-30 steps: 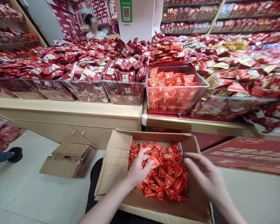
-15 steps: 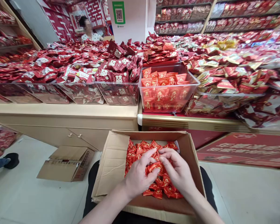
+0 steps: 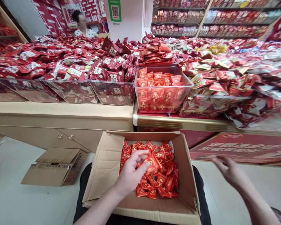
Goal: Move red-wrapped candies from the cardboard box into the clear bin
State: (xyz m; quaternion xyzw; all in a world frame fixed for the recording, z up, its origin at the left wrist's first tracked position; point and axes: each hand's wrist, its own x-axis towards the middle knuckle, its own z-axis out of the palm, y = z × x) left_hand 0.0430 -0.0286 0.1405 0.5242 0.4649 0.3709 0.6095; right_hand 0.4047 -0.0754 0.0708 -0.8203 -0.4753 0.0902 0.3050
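Note:
In front of me a cardboard box (image 3: 107,170) rests across my lap, holding many small red candy packets (image 3: 162,179) with gold lettering. Over the middle of the pile my left hand (image 3: 132,170) grips a red candy packet (image 3: 152,164) between thumb and fingers. Whether more than one packet is in that grip I cannot make out. Away to the right, outside the box and above the floor, my right hand (image 3: 231,173) is slightly blurred. Its fingers are apart and nothing shows in them.
A clear plastic bin (image 3: 165,90) of upright red packets stands on the counter's edge ahead. Other bins (image 3: 114,93) of wrapped sweets line the counter on both sides. An open carton (image 3: 49,173) lies on the floor at left. A person (image 3: 84,26) is behind the counter.
My right hand has left the packets and swung out of the box to the right. The left hand keeps its grip over the pile. The view has turned slightly right.

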